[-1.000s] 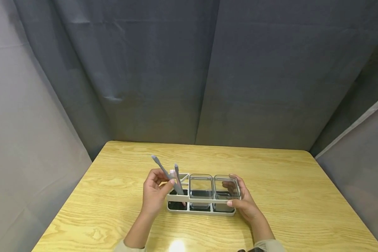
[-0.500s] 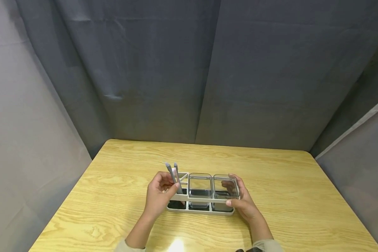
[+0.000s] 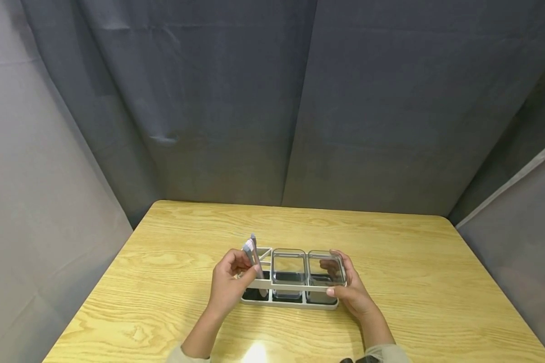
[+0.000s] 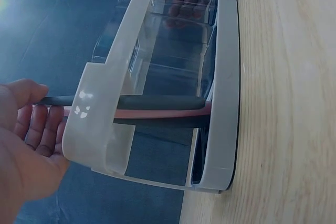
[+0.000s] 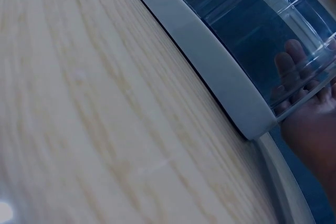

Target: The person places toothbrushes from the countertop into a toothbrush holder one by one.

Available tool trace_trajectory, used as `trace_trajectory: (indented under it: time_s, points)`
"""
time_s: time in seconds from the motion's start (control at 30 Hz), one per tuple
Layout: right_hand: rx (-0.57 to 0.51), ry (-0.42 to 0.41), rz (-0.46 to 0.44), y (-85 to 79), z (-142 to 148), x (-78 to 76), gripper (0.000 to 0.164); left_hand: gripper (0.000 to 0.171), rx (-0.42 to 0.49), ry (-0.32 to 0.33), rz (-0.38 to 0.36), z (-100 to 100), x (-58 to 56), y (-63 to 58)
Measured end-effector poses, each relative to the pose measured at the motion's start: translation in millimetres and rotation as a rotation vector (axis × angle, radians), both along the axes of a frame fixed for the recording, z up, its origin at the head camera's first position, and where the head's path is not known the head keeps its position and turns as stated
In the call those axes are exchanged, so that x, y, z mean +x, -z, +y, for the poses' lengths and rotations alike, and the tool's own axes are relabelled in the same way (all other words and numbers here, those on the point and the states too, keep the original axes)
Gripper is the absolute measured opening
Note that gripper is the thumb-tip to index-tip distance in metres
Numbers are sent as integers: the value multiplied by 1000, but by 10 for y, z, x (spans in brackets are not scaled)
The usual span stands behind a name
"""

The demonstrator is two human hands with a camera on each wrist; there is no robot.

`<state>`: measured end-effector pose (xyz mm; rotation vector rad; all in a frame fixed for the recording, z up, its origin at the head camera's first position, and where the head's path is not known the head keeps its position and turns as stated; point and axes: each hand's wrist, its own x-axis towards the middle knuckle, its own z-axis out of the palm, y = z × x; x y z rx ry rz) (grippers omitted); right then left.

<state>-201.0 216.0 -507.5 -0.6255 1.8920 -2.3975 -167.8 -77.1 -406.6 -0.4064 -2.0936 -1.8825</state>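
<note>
A white toothbrush holder (image 3: pixel 318 289) with black base pads stands on the table, with a left clear cup (image 3: pixel 288 262) and a right clear cup (image 3: pixel 325 262) set in its upper rail. My left hand (image 3: pixel 227 285) pinches a grey toothbrush (image 4: pixel 163 102) between thumb and fingers, its handle down in the left slot. Beside it in that slot are a pink toothbrush (image 4: pixel 168 113) and another grey toothbrush (image 3: pixel 253 241). At the opposite end my right hand (image 3: pixel 354 292) grips the holder, thumb on the front rail and fingers behind the right cup.
The wooden table (image 3: pixel 436 282) has rounded far corners. Grey curtains (image 3: pixel 236 111) hang behind it and along both sides. A bright light reflection shows near the front edge.
The grey toothbrush in my left hand has swung from a leftward lean to nearly upright beside the others, and its head has turned and sits lower. My right hand stays put.
</note>
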Motion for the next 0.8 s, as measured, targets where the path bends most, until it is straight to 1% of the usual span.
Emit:
trace_trajectory:
  time_s: [0.23, 0.33, 0.47, 0.63, 0.8]
  points:
    - [-6, -16, 11, 16, -2, -6, 85, 18, 19, -3, 2, -16, -5, 21]
    - [-2, -15, 1, 17, -2, -1, 86, 18, 42, 1, -8, -31, -44, 99]
    - [17, -12, -24, 4, 21, 8, 88, 19, 75, 13, -41, -51, -90, 213]
    - [108, 17, -50, -34, 73, 21, 87, 23, 100, -2, -43, -118, -62, 264]
    - [255, 54, -73, -79, 170, 46, 93, 25, 84, -18, -50, -267, -33, 315]
